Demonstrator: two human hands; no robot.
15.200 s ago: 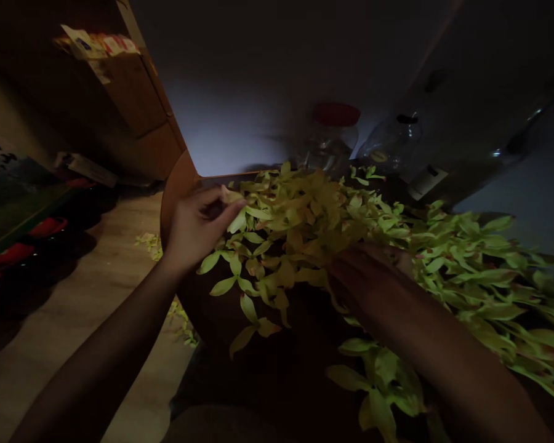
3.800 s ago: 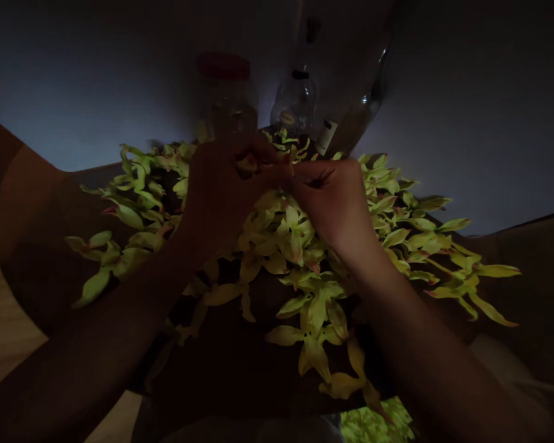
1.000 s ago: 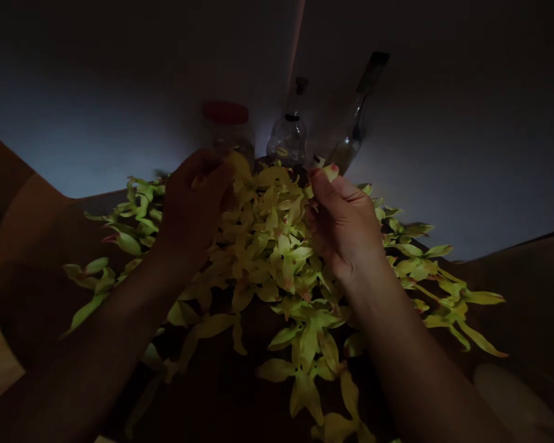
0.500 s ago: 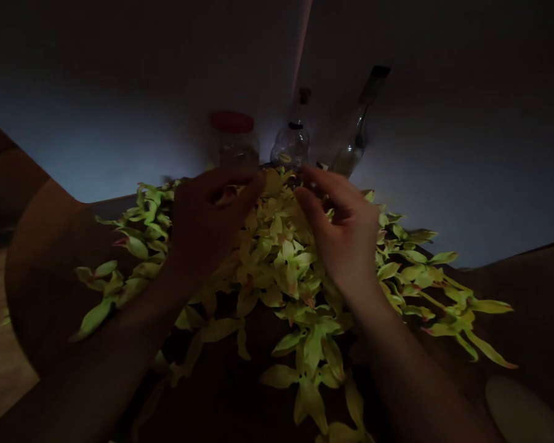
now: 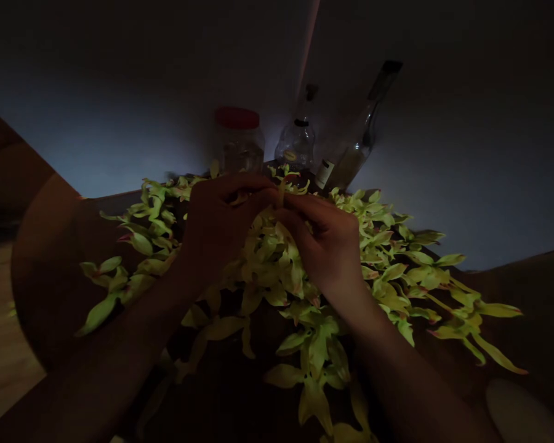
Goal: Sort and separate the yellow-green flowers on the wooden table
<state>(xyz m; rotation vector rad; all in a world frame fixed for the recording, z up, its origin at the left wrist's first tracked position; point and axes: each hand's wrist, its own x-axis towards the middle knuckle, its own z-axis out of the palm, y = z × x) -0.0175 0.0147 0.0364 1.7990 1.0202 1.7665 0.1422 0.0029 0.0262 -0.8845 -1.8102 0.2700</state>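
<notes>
A spray of yellow-green flowers [image 5: 321,344], some with reddish petal tips, spreads over a dark round table. Above its middle, my left hand [image 5: 216,215] and my right hand [image 5: 325,237] meet at the fingertips. Between them a small yellowish flower part [image 5: 281,192] stands up, with a reddish bit at its top. Thumb and forefinger of each hand are pinched together on it. Dim light and the fingers themselves hide exactly where each one grips.
Behind the flowers stand a clear jar with a red lid [image 5: 237,118], a round stoppered bottle [image 5: 295,146] and a tall tilted bottle [image 5: 353,161], near the wall corner. A pale rounded thing [image 5: 519,409] is at the lower right. The bare table edge [image 5: 34,277] curves at left.
My hands have come together from a gap; my right hand moved left to meet my left at the flower part. The whole view has shifted slightly.
</notes>
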